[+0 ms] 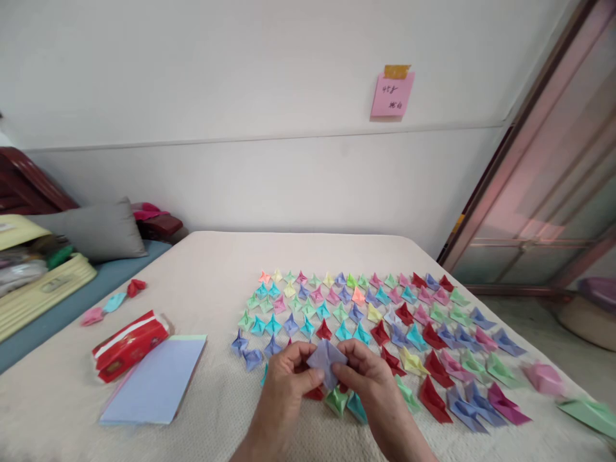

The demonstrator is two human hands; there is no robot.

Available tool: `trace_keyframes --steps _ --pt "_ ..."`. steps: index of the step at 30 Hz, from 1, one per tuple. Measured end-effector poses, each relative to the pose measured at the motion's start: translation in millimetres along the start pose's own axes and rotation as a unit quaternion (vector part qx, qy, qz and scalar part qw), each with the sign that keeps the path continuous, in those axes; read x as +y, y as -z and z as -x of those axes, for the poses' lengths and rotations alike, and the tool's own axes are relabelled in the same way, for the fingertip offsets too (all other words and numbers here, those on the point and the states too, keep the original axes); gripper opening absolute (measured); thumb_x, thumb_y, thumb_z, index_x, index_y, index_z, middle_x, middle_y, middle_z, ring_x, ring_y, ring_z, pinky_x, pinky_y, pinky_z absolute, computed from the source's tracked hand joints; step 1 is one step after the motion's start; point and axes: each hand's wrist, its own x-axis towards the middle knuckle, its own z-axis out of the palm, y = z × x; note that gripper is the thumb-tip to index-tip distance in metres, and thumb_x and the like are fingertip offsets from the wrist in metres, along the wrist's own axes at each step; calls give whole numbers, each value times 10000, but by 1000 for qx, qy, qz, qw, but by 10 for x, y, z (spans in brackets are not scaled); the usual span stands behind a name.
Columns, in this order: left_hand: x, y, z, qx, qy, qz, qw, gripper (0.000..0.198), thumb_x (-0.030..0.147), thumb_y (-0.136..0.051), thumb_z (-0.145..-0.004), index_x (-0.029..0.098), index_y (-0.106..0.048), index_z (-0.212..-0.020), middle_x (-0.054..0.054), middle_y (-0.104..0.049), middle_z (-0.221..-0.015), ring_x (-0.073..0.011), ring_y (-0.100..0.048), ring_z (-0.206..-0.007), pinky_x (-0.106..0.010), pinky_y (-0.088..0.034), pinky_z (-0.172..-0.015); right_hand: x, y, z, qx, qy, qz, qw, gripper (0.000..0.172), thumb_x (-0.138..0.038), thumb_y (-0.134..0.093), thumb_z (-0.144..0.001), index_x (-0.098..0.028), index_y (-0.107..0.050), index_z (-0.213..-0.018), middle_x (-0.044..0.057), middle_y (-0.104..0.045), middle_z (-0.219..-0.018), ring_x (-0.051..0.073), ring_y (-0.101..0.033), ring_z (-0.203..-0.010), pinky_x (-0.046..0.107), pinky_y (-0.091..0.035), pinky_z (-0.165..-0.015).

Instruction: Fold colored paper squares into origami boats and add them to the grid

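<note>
Between my two hands is a folded lavender paper piece [328,360], held up over the front of the table. My left hand [287,380] pinches its left side with thumb and fingers. On its right side, my right hand [368,377] grips it the same way. Below and behind the hands, small folded paper boats [335,402] in many colours stand in rows. A dark red paper boat [314,393] shows partly beneath the hands. My hands hide some of the boats near the front.
Left of the boats lies a stack of lavender paper sheets [161,378], with a red tissue packet [129,346] against it. Crumpled paper bits [114,301] lie near the left edge. A pink paper piece [543,378] and a green one [590,414] are at the right edge.
</note>
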Motion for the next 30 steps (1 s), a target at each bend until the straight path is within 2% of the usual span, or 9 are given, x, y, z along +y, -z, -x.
trace_keyframes --steps 6,11,15,19,25,30 --pt "-67 -49 13 58 -32 3 998 170 225 -763 -634 129 -733 -770 -24 -651 -624 -146 -568 -537 -250 -473 -522 14 -44 26 27 19 -23 999 141 -219 -759 -658 -190 -623 -682 -71 -548 -540 89 -484 -482 203 -366 -488" --pt "-152 -43 1 74 -37 0 997 176 267 -774 -648 142 -761 -770 -21 -640 -633 -148 -557 -565 -242 -453 -521 14 -77 59 26 34 -20 999 114 -198 -752 -667 -192 -641 -640 -62 -557 -515 96 -493 -491 205 -361 -495" --pt "-157 -50 27 84 -53 7 995 69 196 -727 -683 166 -763 -734 2 -620 -612 -126 -532 -576 -231 -426 -564 13 -53 79 17 30 -28 999 40 -216 -701 -733 -195 -690 -700 -45 -583 -550 105 -513 -525 211 -382 -529" --pt "-121 -65 56 84 -54 19 995 75 156 -710 -691 177 -765 -738 14 -609 -631 -115 -514 -590 -228 -403 -588 18 -31 78 18 37 -23 999 64 -225 -669 -753 -196 -722 -731 -34 -589 -577 108 -521 -539 213 -391 -536" --pt "-87 -71 77 70 -56 50 995 77 120 -696 -695 175 -742 -723 11 -615 -647 -124 -526 -603 -231 -404 -581 20 -47 84 51 71 7 996 57 -218 -707 -694 -220 -758 -667 -30 -600 -527 113 -526 -497 219 -404 -511" --pt "-41 -90 102 58 -66 56 995 155 72 -670 -682 178 -656 -570 47 -548 -572 -94 -499 -524 -202 -375 -528 0 -39 91 32 87 5 996 150 -147 -662 -643 -232 -762 -571 -12 -637 -531 127 -544 -509 234 -424 -527"
